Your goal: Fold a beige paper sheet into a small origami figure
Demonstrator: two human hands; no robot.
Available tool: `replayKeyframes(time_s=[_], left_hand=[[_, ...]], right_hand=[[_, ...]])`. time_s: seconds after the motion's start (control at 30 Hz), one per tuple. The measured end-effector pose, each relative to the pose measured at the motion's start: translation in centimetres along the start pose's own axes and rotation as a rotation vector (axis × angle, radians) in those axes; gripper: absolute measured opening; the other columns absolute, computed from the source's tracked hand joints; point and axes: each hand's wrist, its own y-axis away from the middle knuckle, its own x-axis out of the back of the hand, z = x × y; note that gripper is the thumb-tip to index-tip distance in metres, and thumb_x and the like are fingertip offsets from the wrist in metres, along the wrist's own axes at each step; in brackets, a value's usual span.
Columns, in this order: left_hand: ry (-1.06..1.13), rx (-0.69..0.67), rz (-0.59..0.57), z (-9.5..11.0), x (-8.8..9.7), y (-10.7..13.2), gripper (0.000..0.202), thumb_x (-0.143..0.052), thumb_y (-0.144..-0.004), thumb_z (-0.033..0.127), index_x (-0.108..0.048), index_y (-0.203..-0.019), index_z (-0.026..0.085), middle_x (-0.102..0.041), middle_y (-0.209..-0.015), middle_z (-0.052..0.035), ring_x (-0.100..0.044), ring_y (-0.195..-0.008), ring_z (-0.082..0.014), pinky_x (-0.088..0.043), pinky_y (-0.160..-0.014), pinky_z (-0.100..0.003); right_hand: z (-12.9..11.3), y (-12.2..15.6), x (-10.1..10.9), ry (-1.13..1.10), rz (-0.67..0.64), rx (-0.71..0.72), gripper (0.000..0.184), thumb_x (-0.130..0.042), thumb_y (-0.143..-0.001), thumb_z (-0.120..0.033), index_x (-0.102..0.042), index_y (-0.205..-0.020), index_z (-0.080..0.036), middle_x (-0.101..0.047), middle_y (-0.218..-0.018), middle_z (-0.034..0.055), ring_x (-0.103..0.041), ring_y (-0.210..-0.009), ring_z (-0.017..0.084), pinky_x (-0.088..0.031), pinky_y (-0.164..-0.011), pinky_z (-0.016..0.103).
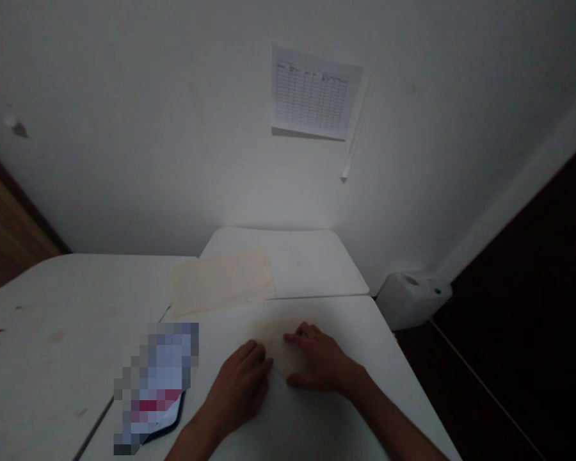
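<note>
A thin pale sheet [283,355], hard to tell from the white tabletop under it, lies between my two hands. At its left edge my left hand [242,383] is closed, with curled fingers and the thumb tip against the sheet. From the right, my right hand [319,358] rests on the sheet with thumb and index finger apart; its other fingers are bent and partly hidden. Whether the sheet is paper or cloth I cannot tell. Farther back on the left, a beige rectangular sheet [221,282] lies flat across the table joints, touched by neither hand.
A flat dark-rimmed device [173,419], mostly pixelated, lies left of my left hand. White tables [52,320] meet at narrow seams. A printed chart [312,93] hangs on the wall behind. A white plastic container [408,298] stands beyond the table's right edge.
</note>
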Motion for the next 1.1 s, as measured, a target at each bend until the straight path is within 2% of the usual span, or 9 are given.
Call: replayKeyframes(time_s=[0.1,0.2,0.4,0.63,0.8,0.97,1.1], left_hand=[[0.074,-0.032,0.066,0.1,-0.1,-0.2,0.023,-0.049,-0.082,0.009,-0.064,-0.095,0.020,-0.064,-0.104,-0.0075,-0.058,-0.102,-0.0232,-0.050,-0.093,-0.042],[0.073,0.005,0.098,0.2,-0.7,-0.2,0.018,-0.050,-0.087,0.014,-0.065,-0.093,0.021,-0.064,-0.111,-0.0069,-0.057,-0.106,-0.0235,-0.051,-0.093,-0.042],[0.016,0.094,0.072,0.6,-1.7,-0.5,0.009,-0.056,-0.086,0.020,-0.065,-0.088,0.021,-0.063,-0.120,-0.0064,-0.056,-0.109,-0.0269,-0.050,-0.094,-0.047],[0.025,0.133,0.076,1.2,-1.6,-0.9,0.015,-0.059,-0.082,0.018,-0.065,-0.096,0.019,-0.064,-0.119,-0.0077,-0.057,-0.108,-0.0278,-0.050,-0.093,-0.047],[0.032,0.147,0.075,1.3,-1.7,-1.1,0.017,-0.059,-0.082,0.019,-0.065,-0.098,0.019,-0.065,-0.118,-0.0076,-0.057,-0.106,-0.0278,-0.050,-0.091,-0.048],[0.055,0.150,0.097,1.3,-1.4,-1.0,0.023,-0.054,-0.083,0.014,-0.065,-0.103,0.021,-0.066,-0.116,-0.0066,-0.058,-0.105,-0.0259,-0.051,-0.090,-0.046],[0.078,0.152,0.097,1.4,-1.1,-1.0,0.025,-0.049,-0.083,0.010,-0.067,-0.097,0.021,-0.067,-0.114,-0.0056,-0.059,-0.103,-0.0244,-0.052,-0.089,-0.044]], right_hand=[[0.0,0.1,0.0,-0.009,-0.007,-0.005,0.087,-0.075,-0.062,-0.052,-0.043,-0.138,-0.026,-0.048,-0.126,0.0082,-0.046,-0.114,0.028,-0.037,-0.101,0.039],[0.1,0.3,-0.1,-0.011,0.004,-0.012,0.088,-0.074,-0.062,-0.052,-0.041,-0.139,-0.024,-0.046,-0.130,0.0093,-0.043,-0.119,0.029,-0.034,-0.103,0.039],[0.2,0.8,-0.4,-0.018,0.048,-0.014,0.078,-0.073,-0.066,-0.047,-0.043,-0.135,-0.024,-0.047,-0.130,0.0086,-0.043,-0.120,0.028,-0.033,-0.104,0.038],[-0.2,0.8,-0.2,0.035,0.029,0.013,0.063,-0.063,-0.077,-0.049,-0.048,-0.134,-0.028,-0.049,-0.124,0.0081,-0.047,-0.113,0.027,-0.036,-0.100,0.040],[-0.6,0.4,-0.3,0.086,0.031,-0.003,0.069,-0.063,-0.076,-0.054,-0.044,-0.137,-0.028,-0.049,-0.123,0.0092,-0.046,-0.112,0.029,-0.038,-0.097,0.041],[-1.0,0.2,0.1,0.116,-0.021,0.011,0.068,-0.064,-0.076,-0.051,-0.043,-0.138,-0.032,-0.049,-0.120,0.0083,-0.050,-0.108,0.027,-0.041,-0.093,0.039],[-1.4,0.2,0.4,0.121,-0.050,0.016,0.068,-0.063,-0.078,-0.049,-0.040,-0.140,-0.033,-0.050,-0.119,0.0079,-0.053,-0.105,0.027,-0.042,-0.091,0.038]])
